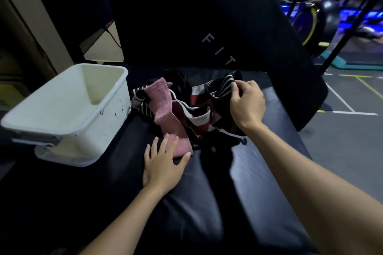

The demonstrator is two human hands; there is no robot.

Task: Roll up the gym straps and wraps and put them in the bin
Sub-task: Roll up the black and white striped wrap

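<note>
A tangled pile of gym wraps lies on a black padded bench (207, 203). It holds a pink wrap (163, 107), a black-and-white striped wrap (220, 87) and a red, white and black strap (199, 118). My right hand (246, 103) pinches the striped wrap at the pile's right end. My left hand (163, 163) lies flat with spread fingers, its fingertips touching the near end of the pink wrap. A white plastic bin (62, 109), with nothing visible inside, stands on the bench to the left of the pile.
A tall black padded backrest (217, 27) with letters "FIT" rises behind the pile. Grey gym floor with painted lines (348, 97) and blue-lit machines (331, 6) lie to the right. A beige wall (24, 27) is at the left.
</note>
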